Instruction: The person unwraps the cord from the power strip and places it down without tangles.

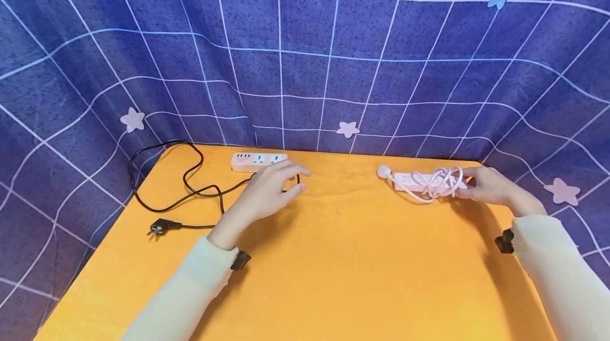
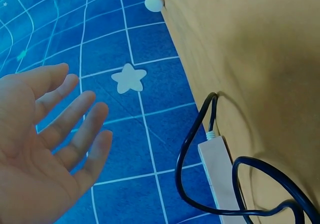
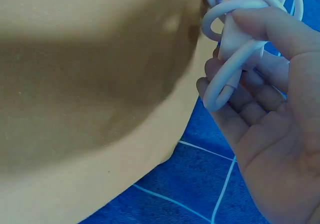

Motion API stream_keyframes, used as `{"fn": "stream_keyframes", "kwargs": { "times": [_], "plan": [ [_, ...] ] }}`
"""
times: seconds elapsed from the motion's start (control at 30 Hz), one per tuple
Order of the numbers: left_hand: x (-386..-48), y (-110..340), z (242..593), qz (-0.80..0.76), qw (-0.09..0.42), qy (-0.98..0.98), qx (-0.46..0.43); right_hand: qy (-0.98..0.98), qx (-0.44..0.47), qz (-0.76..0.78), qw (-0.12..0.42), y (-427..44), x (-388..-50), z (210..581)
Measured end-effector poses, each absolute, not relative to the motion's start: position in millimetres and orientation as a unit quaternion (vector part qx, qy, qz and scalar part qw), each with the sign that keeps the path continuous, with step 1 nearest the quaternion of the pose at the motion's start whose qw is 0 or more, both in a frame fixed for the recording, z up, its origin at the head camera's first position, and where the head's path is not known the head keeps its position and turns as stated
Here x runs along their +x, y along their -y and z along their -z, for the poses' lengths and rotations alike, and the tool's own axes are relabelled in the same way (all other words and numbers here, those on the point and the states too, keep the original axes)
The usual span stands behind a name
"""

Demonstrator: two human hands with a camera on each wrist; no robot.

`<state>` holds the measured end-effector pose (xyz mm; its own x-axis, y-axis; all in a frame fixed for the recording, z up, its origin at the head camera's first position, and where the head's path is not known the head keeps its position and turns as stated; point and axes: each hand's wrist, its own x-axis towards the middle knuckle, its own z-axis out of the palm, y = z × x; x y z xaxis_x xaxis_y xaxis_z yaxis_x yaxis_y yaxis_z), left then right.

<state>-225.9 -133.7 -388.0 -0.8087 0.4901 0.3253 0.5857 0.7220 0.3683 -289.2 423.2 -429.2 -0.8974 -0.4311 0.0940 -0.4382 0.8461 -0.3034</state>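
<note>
My right hand (image 1: pixel 488 186) grips the right end of a white power strip (image 1: pixel 405 181) at the table's back right, its white cord (image 1: pixel 440 181) looped round it. In the right wrist view the thumb of that hand (image 3: pixel 280 99) lies on the strip (image 3: pixel 232 39) and the fingers curl beneath, beside a cord loop (image 3: pixel 225 79). My left hand (image 1: pixel 271 187) hovers with relaxed fingers, holding nothing, before a second white strip (image 1: pixel 242 161) with a black cord (image 1: pixel 167 208). The left wrist view shows this hand (image 2: pixel 55 144) open and apart from the strip (image 2: pixel 220 174).
A black plug (image 1: pixel 163 226) lies at the left of the orange table (image 1: pixel 333 267). The white strip's round plug (image 1: pixel 383 171) rests near the back edge. Behind the table hangs a blue curtain (image 1: pixel 305 81) with white grid lines and stars.
</note>
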Motion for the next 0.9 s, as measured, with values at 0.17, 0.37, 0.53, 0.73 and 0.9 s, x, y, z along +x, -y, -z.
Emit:
{"fn": "stream_keyframes", "kwargs": {
  "times": [0.17, 0.37, 0.53, 0.73, 0.9],
  "plan": [
    [-225.9, 136.1, 389.5, 0.24, 0.091, 0.923, -0.288, 0.966, 0.207, -0.157, -0.004, -427.2, -287.3, 434.9],
    [-225.4, 139.3, 391.5, 0.242, 0.092, 0.922, -0.288, 0.964, 0.209, -0.159, 0.043, -428.1, -283.2, 444.8],
    [-225.1, 140.4, 392.4, 0.242, 0.097, 0.919, -0.296, 0.955, 0.23, -0.149, 0.116, -420.5, -278.9, 444.9],
    [-225.7, 143.4, 394.2, 0.246, 0.103, 0.914, -0.306, 0.944, 0.231, -0.176, 0.157, -397.9, -274.4, 435.7],
    [-225.4, 145.0, 396.8, 0.242, 0.1, 0.916, -0.305, 0.933, 0.223, -0.204, 0.193, -374.2, -269.3, 427.6]
  ]
}}
